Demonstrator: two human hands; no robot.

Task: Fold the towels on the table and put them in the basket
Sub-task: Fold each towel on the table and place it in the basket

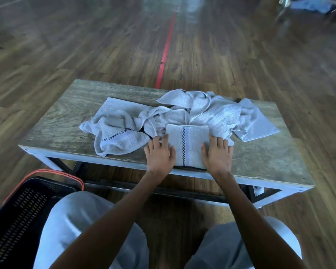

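Observation:
A folded pale grey towel [187,144] with a dark checked stripe lies at the near edge of the low wooden table [62,121]. My left hand [159,154] lies flat against its left side and my right hand [217,154] flat against its right side, fingers straight. Behind it sprawls a heap of unfolded grey towels [182,111]; one crumpled towel [120,140] with the same stripe lies to the left. A black slotted basket [21,214] with an orange rim stands on the floor at my lower left.
The table has a white metal frame [270,199] and stands on a wooden floor with a red tape line [166,49] running away from me. My knees in light grey trousers [81,226] are below the table edge. Blurred objects sit at the far right.

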